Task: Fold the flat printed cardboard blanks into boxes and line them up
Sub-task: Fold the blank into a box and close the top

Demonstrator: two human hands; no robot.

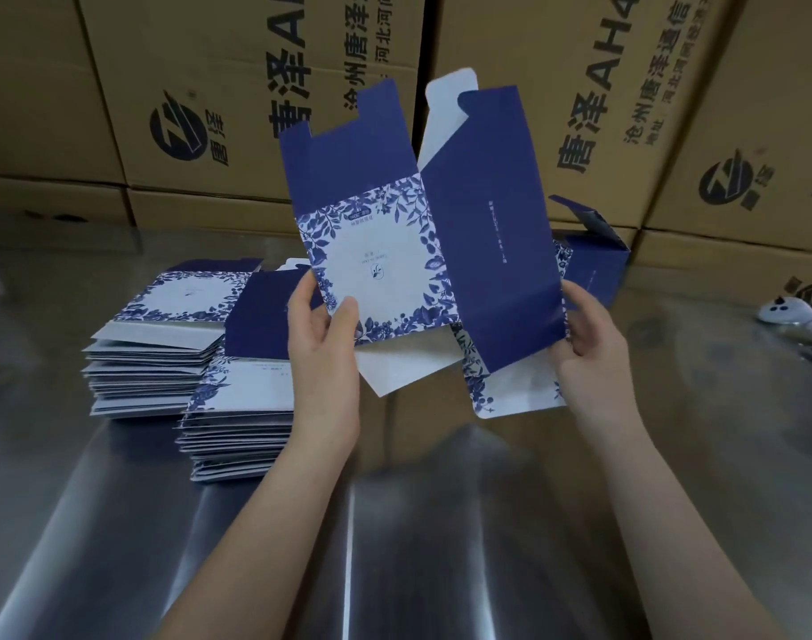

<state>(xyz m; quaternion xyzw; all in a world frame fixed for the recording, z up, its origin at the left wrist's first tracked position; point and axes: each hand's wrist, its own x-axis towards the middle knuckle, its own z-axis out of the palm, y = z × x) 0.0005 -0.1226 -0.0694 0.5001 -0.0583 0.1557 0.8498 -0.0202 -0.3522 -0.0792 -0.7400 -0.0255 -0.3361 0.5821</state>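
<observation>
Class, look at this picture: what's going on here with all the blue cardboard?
A person holds a partly opened printed blank above a metal table. The left hand pinches its floral panel; the right hand grips the dark blue side. Two stacks of flat blanks lie at left, and one folded box stands behind the right hand.

"唐泽AH4" on brown cartons (533, 85)

A half-opened blank (395, 251), navy with a white panel ringed in blue leaves, stands upright in the air, top flaps loose, white inner flaps hanging below. Left of that blank lie two stacks of flat blanks (159, 344), side by side. Just behind its right edge stands one folded box (593, 265), lid flap raised.
</observation>
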